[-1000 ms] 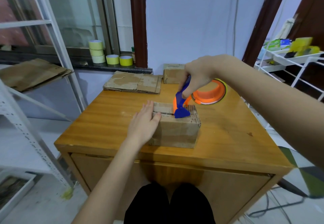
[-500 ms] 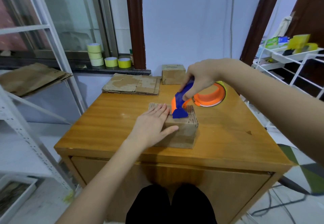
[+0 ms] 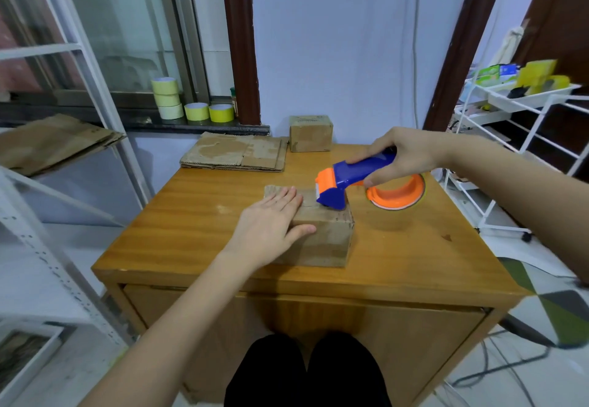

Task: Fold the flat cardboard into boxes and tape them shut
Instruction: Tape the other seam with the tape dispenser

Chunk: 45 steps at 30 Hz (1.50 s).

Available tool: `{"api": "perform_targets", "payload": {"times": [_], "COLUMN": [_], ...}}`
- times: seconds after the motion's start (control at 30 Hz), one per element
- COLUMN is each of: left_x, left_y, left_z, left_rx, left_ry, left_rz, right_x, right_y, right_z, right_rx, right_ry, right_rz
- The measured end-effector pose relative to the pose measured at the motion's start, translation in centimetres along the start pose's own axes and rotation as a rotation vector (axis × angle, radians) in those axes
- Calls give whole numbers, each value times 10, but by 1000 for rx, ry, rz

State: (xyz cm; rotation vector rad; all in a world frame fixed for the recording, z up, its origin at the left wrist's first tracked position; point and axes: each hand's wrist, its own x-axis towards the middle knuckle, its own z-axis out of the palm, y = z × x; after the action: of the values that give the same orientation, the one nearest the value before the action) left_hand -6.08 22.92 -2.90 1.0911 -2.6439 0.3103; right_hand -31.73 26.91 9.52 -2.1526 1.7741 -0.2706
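On the wooden table [image 3: 204, 215], the small cardboard box [image 3: 328, 234] is being taped: the left hand [image 3: 271, 231] presses flat-fingered on its top while the right hand [image 3: 404, 154] grips the tape dispenser [image 3: 347, 180], nose on the seam. Next, probably drawing it across and cutting. Behind the box lie flat cardboard sheets [image 3: 236, 154] and a finished box [image 3: 310, 134]; a white cart [image 3: 522, 103] stands right.

Tape dispenser [image 3: 352, 180]: blue handle and nose, orange collar and reel. Box [image 3: 322, 234] under it: plain brown cardboard. Table [image 3: 197, 215]: honey-orange wood grain. Tape rolls [image 3: 194, 105] behind table, on sill: pale yellow, bright yellow-green. Floor right of table: green, grey, white triangles.
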Motion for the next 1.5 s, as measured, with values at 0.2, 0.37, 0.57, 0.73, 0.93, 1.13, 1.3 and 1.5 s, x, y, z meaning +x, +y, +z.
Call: {"api": "perform_targets", "payload": {"times": [0.2,0.37,0.57,0.73,0.93,1.13,1.3,1.5], "left_x": [2,2,2,5,31,31,27,28], "left_y": [1,-1,1,8,43,46,32,29], "left_z": [2,5,0,-12,-17,3,1,1], "left_rx": [1,-4,-19,-44,-90,-52,-41,-22], "left_ry": [-28,-24,-39,-78,-56,-40,-116,-167], "left_rz": [1,12,27,-3,81,90,73,94], "right_x": [-43,-32,-20,-15,-9,-4,-1,-22], "right_y": [34,30,28,28,23,23,33,63], "right_z": [-15,-12,-12,-11,-12,-3,13,43], "right_rx": [75,-94,-143,-104,-119,-97,-2,251], "right_ry": [87,17,-46,-51,-49,-11,9,152], "right_rz": [69,60,56,58,67,40,-3,20]}}
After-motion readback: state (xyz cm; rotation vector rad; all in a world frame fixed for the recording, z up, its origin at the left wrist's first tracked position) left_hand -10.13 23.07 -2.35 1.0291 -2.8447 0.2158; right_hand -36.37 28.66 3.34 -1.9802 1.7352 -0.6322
